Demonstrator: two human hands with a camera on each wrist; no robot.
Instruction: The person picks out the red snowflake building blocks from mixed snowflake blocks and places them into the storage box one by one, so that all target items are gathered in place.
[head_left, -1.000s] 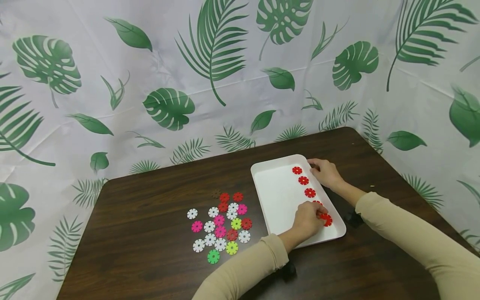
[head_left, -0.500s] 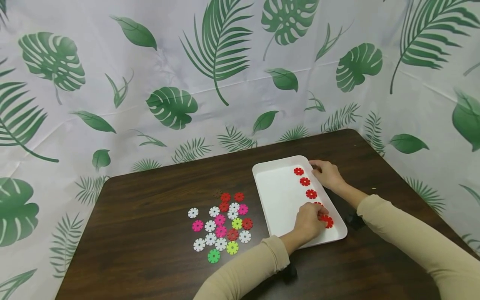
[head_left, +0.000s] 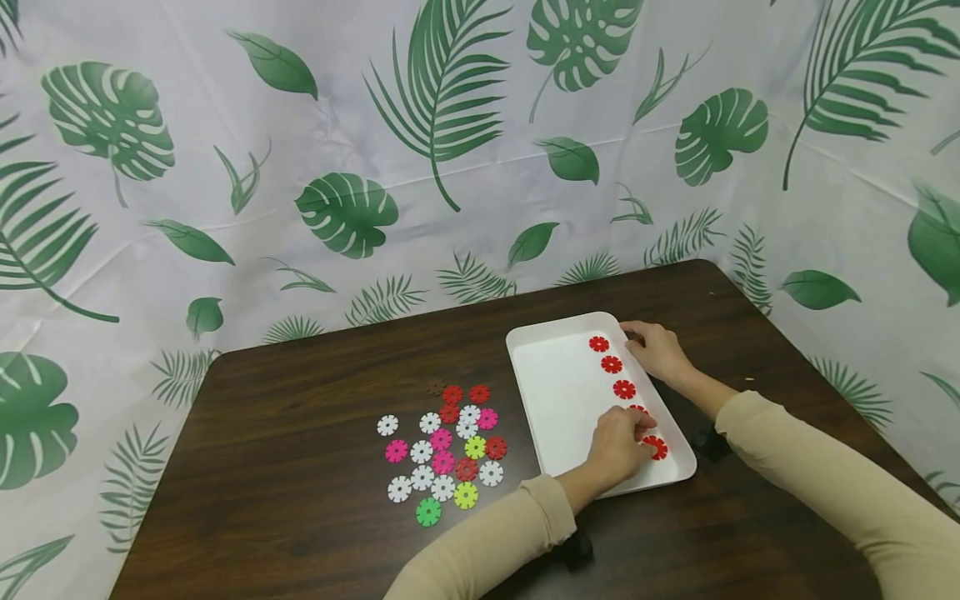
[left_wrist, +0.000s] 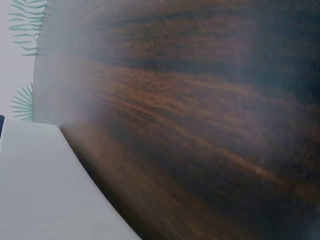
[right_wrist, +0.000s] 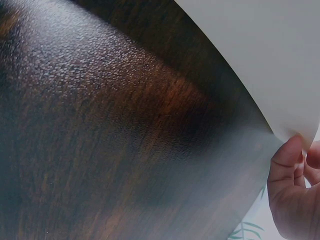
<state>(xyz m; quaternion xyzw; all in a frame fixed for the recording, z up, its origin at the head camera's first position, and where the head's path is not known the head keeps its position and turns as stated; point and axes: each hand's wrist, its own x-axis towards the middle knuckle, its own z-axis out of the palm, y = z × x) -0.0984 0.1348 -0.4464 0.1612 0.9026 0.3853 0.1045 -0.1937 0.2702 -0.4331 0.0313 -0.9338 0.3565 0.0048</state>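
Note:
A shallow white tray (head_left: 555,392) lies on the table, with a row of red notched plastic discs (head_left: 624,389) along its right side. My left hand (head_left: 617,442) reaches over the tray, its curled fingers and thumb at the nearest red disc (head_left: 657,448). Another disc behind it is partly covered by that hand. At the tray's far right, my right hand (head_left: 657,354) grips the rim; in the right wrist view, thumb and fingers (right_wrist: 287,160) pinch the tray's edge (right_wrist: 270,65). The left wrist view shows only the tray's outer side (left_wrist: 55,185), not the hand.
Left of the tray, loose notched discs in white, pink, red, yellow-green and one green (head_left: 429,512) lie scattered on the dark wooden table (head_left: 285,467). A brown disc (head_left: 437,387) blends into the wood. A leaf-patterned cloth (head_left: 337,108) hangs behind.
The nearest red disc has shifted slightly toward the tray's near end along with the left thumb. The right hand stays on the rim. The head view has drifted slightly.

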